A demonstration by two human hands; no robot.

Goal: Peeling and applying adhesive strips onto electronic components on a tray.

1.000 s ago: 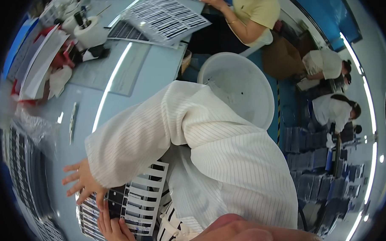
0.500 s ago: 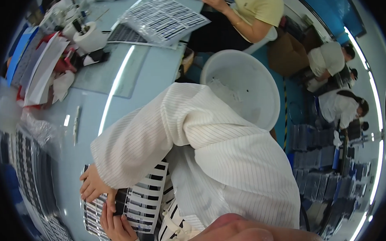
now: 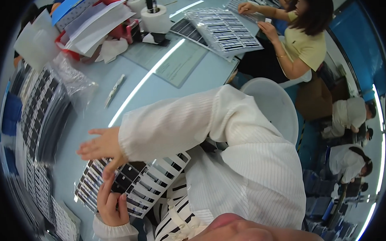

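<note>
A sheet with rows of black and white strips [image 3: 146,188] lies slanted at the table's near edge, against my striped top. Above it is my right hand [image 3: 101,148], its fingers stretched out to the left and its thumb pointing down toward my left hand [image 3: 112,205]. My left hand rests over the sheet's lower part with one finger raised to meet the right thumb and the others curled. Whether something small is between them, I cannot make out. My right sleeve hides part of the sheet's far side.
Stacks of similar sheets [image 3: 53,129] stand on the left beside crumpled clear plastic [image 3: 74,80]. A slim white pen-like stick [image 3: 115,90] lies farther in. Bagged sheets [image 3: 226,30] and paper rolls [image 3: 156,20] are at the back. A white bin [image 3: 277,102] and a co-worker in yellow [image 3: 305,50] are right.
The view has swung so that the table things sit farther right. My right hand has risen off the sheet and its fingers have straightened. My left hand's fingers have curled. The sheet is tilted more.
</note>
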